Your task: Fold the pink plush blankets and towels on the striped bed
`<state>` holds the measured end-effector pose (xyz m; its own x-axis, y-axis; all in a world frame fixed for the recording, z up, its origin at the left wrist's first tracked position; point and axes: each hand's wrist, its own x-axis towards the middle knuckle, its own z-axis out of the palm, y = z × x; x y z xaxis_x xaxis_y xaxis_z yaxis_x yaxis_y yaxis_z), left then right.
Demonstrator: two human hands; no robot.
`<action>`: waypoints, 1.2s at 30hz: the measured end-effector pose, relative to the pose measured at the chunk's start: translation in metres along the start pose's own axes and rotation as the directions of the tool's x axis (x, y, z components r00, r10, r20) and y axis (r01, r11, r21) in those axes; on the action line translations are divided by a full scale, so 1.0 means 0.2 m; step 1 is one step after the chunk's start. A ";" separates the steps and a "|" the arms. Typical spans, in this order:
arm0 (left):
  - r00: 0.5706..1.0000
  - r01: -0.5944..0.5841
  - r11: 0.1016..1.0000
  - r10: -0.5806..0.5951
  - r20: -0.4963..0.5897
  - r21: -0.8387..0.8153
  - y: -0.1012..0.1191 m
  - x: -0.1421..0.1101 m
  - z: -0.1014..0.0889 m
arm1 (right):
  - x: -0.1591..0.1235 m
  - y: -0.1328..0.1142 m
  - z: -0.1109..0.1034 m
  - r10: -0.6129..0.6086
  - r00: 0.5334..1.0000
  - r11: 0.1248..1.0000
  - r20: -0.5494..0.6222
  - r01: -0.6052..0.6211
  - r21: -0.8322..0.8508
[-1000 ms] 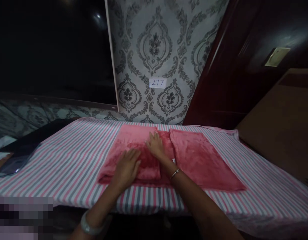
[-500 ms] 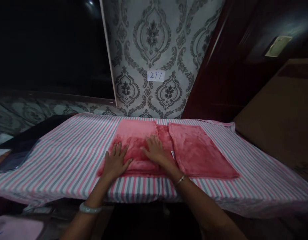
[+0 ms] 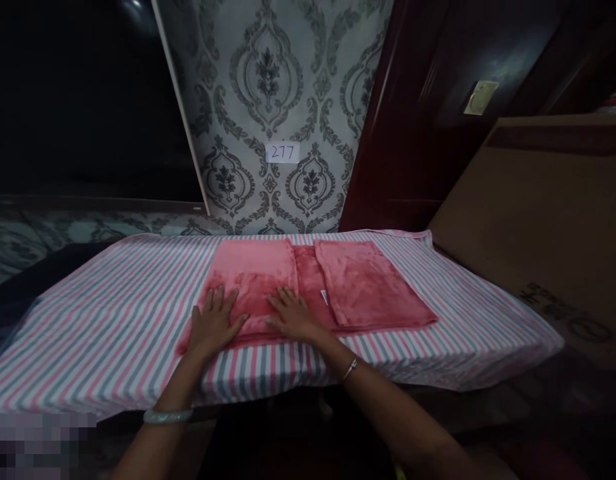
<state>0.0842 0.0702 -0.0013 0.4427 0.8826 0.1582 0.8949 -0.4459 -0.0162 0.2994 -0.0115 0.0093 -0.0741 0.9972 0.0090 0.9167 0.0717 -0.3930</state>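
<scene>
The pink cloth (image 3: 312,277) lies across the middle of my sheet-covered counter (image 3: 113,320), its near edge just in from the counter's front edge. Its left panel (image 3: 258,267) and right panel (image 3: 375,287) are turned in toward each other without meeting; a darker strip shows between them, with a small white tag (image 3: 325,297) on it beside the right panel.

Both my hands are on the left panel. A second ago my left hand (image 3: 213,327) was further in with its fingers drawn together; now it is out by the near left corner of the cloth, palm down, fingers spread. My right hand (image 3: 293,317) has come from the far part of the inner edge toward the near edge, also open and fanned. Neither has hold of anything; both seem to rest on the pile. I judge that the left panel is being pressed flat: its inner edge runs fairly straight, and the turned-in layout is the same as a second ago.

My view has swung right, so more of the carton (image 3: 528,207) beyond the counter's right edge shows, and less of the dark screen (image 3: 83,100) above its back left corner.
</scene>
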 end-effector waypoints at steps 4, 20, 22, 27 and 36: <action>1.000 0.005 1.000 -0.005 0.006 0.012 0.00 -0.01 -0.01 | 0.03 0.23 -0.25 0.050 0.970 0.996 -0.240 -0.067 -0.065; 0.998 -0.056 0.993 0.051 -0.046 -0.102 -0.02 0.13 -0.12 | 0.06 0.63 -0.21 0.334 0.923 0.918 -0.190 -0.365 -0.156; 0.986 -0.142 0.968 0.120 -0.116 -0.204 0.07 0.24 -0.19 | 0.04 0.63 -0.25 0.323 0.933 0.931 -0.157 -0.343 -0.123; 0.911 -0.400 0.797 0.400 -0.101 -0.453 0.51 0.69 -0.28 | -0.03 0.63 -0.29 0.263 0.947 0.952 -0.183 -0.286 -0.110; 0.828 -0.524 0.819 0.554 0.083 -0.236 1.15 1.18 -0.02 | -0.09 0.67 -0.17 0.239 0.947 0.957 -0.213 -0.267 -0.116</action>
<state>0.3955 0.1759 0.0357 0.8672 0.4964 0.0397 0.4875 -0.8624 0.1365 0.4362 -0.0199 -0.0125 0.2323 0.9663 0.1108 0.9424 -0.1955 -0.2713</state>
